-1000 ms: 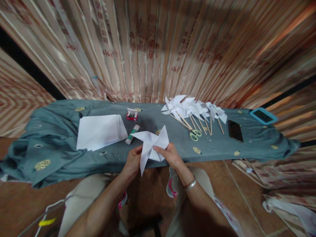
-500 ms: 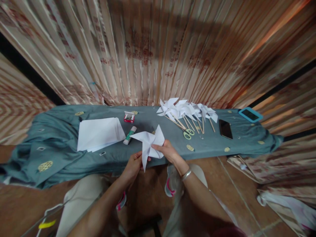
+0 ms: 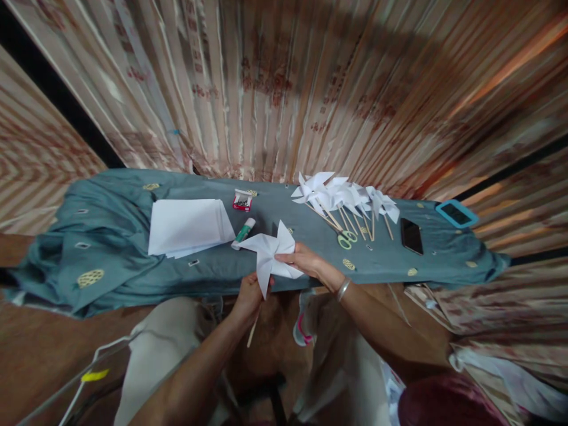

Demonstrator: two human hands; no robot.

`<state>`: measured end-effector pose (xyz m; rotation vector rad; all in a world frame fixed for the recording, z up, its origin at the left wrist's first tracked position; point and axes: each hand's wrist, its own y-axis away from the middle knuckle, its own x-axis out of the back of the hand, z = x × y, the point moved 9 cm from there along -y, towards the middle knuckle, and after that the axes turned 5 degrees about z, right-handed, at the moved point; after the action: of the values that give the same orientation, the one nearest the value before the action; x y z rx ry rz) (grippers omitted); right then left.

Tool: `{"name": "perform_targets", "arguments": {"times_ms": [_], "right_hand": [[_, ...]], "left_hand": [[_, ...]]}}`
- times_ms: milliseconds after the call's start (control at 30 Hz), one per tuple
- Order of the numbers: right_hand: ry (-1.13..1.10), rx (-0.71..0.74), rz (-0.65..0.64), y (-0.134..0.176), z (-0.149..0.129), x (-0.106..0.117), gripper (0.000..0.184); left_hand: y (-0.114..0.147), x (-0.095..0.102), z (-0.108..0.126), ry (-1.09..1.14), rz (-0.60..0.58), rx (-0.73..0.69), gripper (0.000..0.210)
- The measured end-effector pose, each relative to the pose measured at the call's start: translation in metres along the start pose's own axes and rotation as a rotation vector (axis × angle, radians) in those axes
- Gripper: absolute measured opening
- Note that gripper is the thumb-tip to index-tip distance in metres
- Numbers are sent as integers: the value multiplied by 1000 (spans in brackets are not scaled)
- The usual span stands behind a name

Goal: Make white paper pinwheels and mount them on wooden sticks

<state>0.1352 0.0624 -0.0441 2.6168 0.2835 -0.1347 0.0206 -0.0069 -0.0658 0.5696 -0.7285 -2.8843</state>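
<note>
A white paper pinwheel [image 3: 267, 253] with pointed blades is held up over the near edge of the cloth-covered table. My right hand [image 3: 305, 261] is closed on its right side, the thumb near the middle of the paper. Below the lower blade, my left hand [image 3: 248, 296] is wrapped round a thin wooden stick [image 3: 252, 332], whose lower end pokes out under the fist. Whether the stick is joined to the paper is hidden behind the blades. Just behind the left blade lies a green and white glue stick [image 3: 244, 233].
White paper sheets [image 3: 189, 228] are stacked at the left. An open red box [image 3: 242, 201] of small pieces sits behind the glue stick. To the right lie several finished pinwheels [image 3: 344, 195], green-handled scissors [image 3: 347, 238], a dark phone [image 3: 412, 235] and a blue-framed device [image 3: 457, 213].
The stick's lower end now shows below my left hand, where it was not visible before. Both hands still hold on, and the whole view has shifted slightly.
</note>
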Motion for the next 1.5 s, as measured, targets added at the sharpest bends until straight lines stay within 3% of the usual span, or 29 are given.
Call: {"name": "perform_targets", "arguments": {"times_ms": [267,733,1067,1500], "right_hand": [[77,-43,-46,-6,1,0,40],[142,-83,-90,-8,8,-1,36],[162,-63,-44,-7,4,-1,27],[163,-85,21,-5,5,2,29]], "left_hand": [[-1,-5,-8,94,-25,99,22],[-1,-6,-15,170,14,155,18],[-1,-9,-16,206,-14,170,18],[2,-13,-13,248,-31,153,21]]}}
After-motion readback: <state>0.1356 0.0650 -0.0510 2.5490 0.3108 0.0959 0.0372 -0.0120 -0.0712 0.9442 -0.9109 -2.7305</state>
